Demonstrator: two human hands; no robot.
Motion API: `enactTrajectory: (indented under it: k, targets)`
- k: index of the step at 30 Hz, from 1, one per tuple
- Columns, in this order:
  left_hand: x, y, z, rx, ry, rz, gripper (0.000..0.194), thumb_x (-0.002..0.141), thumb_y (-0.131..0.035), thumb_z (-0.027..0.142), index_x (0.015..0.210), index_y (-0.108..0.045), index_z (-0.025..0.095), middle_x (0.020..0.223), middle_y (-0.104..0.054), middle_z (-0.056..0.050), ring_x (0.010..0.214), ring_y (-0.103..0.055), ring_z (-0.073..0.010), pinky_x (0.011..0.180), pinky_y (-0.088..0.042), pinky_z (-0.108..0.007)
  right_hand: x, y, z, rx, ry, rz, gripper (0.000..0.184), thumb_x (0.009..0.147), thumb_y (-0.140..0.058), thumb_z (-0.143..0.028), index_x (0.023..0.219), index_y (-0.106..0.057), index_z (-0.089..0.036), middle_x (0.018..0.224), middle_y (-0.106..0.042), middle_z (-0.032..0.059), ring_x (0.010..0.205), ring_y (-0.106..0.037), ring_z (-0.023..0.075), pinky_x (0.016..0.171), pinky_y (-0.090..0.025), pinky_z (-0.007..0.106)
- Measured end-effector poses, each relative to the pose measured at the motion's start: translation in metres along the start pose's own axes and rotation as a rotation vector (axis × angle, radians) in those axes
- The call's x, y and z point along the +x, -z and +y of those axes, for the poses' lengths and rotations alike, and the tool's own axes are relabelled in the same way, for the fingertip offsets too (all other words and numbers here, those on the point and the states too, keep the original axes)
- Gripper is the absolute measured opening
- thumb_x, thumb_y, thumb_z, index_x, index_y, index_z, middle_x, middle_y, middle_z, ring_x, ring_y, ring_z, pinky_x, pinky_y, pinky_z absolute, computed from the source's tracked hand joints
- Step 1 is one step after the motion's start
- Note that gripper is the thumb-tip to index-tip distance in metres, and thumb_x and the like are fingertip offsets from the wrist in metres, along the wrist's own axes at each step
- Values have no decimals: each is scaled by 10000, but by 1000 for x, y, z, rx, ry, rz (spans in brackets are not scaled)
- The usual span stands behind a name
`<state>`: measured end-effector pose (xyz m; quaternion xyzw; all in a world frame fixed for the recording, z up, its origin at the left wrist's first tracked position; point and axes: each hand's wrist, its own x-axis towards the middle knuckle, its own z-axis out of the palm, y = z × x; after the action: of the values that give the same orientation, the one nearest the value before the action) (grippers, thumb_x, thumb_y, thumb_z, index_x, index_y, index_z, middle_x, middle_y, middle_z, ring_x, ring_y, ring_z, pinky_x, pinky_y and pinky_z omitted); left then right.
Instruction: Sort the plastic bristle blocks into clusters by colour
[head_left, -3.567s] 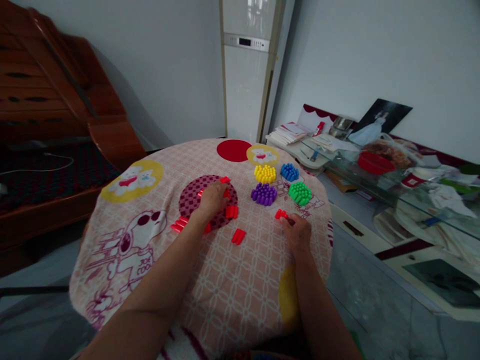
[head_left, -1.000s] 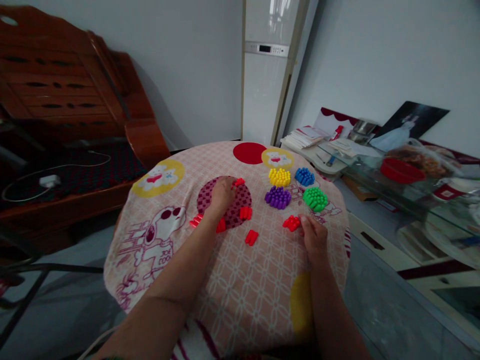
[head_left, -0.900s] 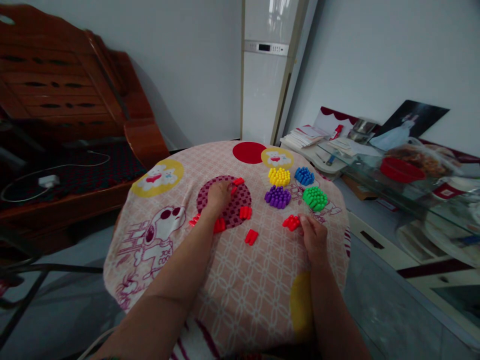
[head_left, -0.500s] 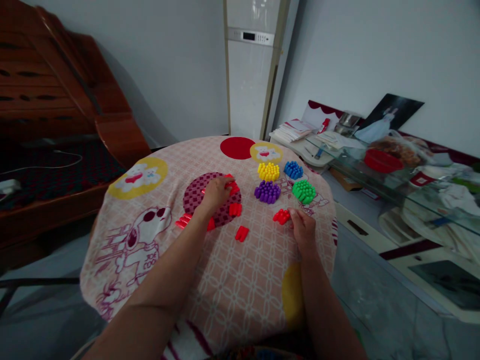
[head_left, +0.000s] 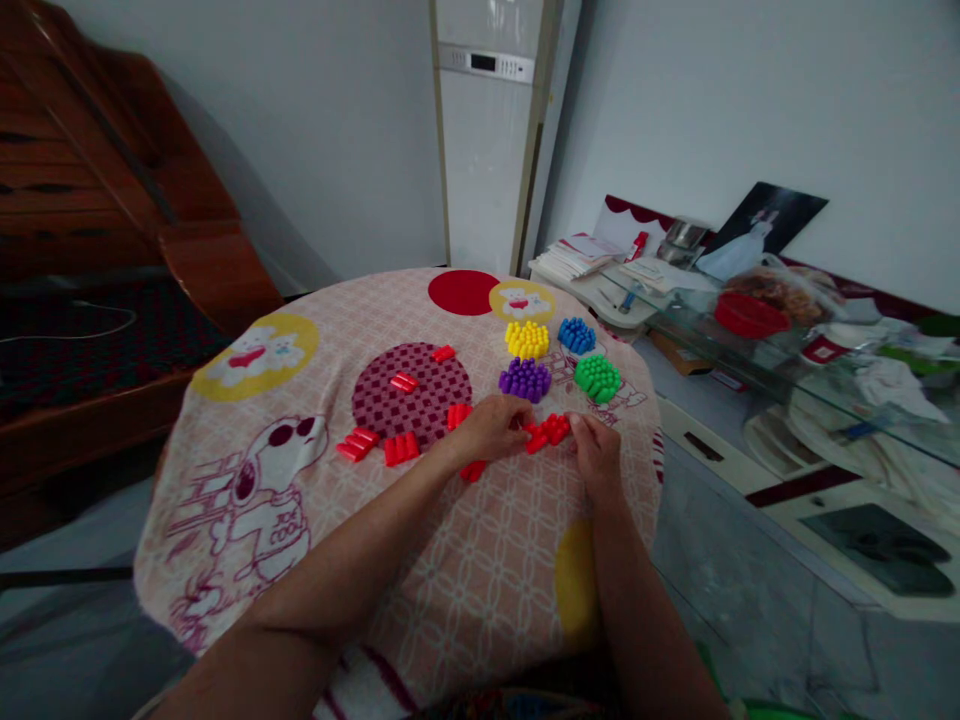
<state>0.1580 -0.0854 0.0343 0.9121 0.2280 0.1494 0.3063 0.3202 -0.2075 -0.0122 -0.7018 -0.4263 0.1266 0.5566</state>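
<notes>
Left hand (head_left: 495,425) and right hand (head_left: 598,455), fingers narrowed, grips unclear, flank a red cluster (head_left: 557,428) at nine and four o'clock; four other-coloured clusters (head_left: 525,380) stand bunched, eleven to two; outlying red pieces (head_left: 401,449) toward nine remain ungathered

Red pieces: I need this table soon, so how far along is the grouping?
The yellow, blue, purple and green clusters look done, tightly bunched. The red cluster is in hand, left hand and right hand at its sides. Loose red pieces on and around the checkered circle seem left to gather.
</notes>
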Motion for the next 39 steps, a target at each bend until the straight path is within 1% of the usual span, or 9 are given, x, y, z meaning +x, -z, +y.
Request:
enactTrajectory:
  k: [3, 7, 18, 23, 26, 29, 33, 36, 39]
  targets:
    - [0, -3, 0, -3, -2, -15, 135, 703, -584, 155, 796, -681, 152, 703, -634, 8, 648, -541, -119, 594, -359, -223, 0, 0, 1, 11, 4, 4, 386, 898, -478, -458, 679, -620, -174, 584, -531, -24, 568, -483, 135, 554, -364, 252]
    - [0, -9, 3, -47, -23, 40, 139, 704, -597, 154, 823, -668, 148, 723, -638, 6, 653, -541, -119, 591, -352, -222, 1, 0, 0, -1, 13, 11, 375, 895, -479, -453, 675, -605, -176, 569, -495, -33, 568, -468, 134, 554, -348, 257]
    - [-1, -24, 9, -117, -1, 103, 55, 729, -596, 153, 780, -616, 153, 694, -610, 12, 626, -521, -114, 575, -347, -223, 1, -1, 1, 9, 19, -7, 369, 895, -486, -439, 667, -608, -176, 608, -573, -14, 581, -503, 138, 568, -383, 258]
    - [-1, -31, 12, -53, 16, 130, 55, 751, -607, 157, 805, -617, 149, 709, -616, 3, 622, -526, -116, 580, -361, -227, 2, -1, 4, 9, 18, 3, 360, 888, -499, -441, 690, -638, -174, 631, -604, -4, 598, -522, 146, 591, -403, 264]
    - [2, -19, 6, 26, -6, 111, 91, 765, -628, 170, 854, -627, 148, 772, -647, -14, 666, -563, -125, 620, -400, -227, 2, -1, 3, 26, 15, 5, 352, 884, -504, -431, 682, -643, -178, 647, -632, 4, 600, -534, 149, 598, -415, 266]
    - [3, 9, -10, 146, 16, 70, 118, 781, -627, 156, 897, -647, 150, 859, -679, -35, 757, -614, -145, 696, -441, -236, 1, -2, 1, 40, 21, 0, 361, 891, -496, -412, 652, -639, -184, 620, -634, 3, 577, -533, 147, 592, -417, 263]
    - [-6, 45, -37, 406, 84, -51, 251, 769, -649, 171, 1019, -672, 166, 1016, -697, -74, 926, -645, -210, 806, -464, -288, 1, -3, -2, 63, 34, -22, 376, 906, -471, -389, 632, -636, -189, 621, -653, 7, 589, -560, 150, 598, -423, 259]
    - [-13, 54, -51, 519, 135, -161, 313, 732, -654, 150, 1045, -664, 152, 1114, -686, -113, 1032, -635, -252, 855, -467, -308, 1, -3, -1, 69, 37, -29, 376, 908, -467, -380, 632, -637, -191, 626, -663, 5, 598, -575, 150, 610, -430, 257]
    - [-14, 55, -54, 534, 156, -212, 304, 728, -633, 138, 1031, -660, 139, 1115, -686, -125, 1016, -641, -254, 850, -470, -305, 1, -3, -1, 88, 31, -31, 371, 910, -471, -378, 638, -643, -192, 628, -666, 2, 595, -578, 148, 605, -430, 253]
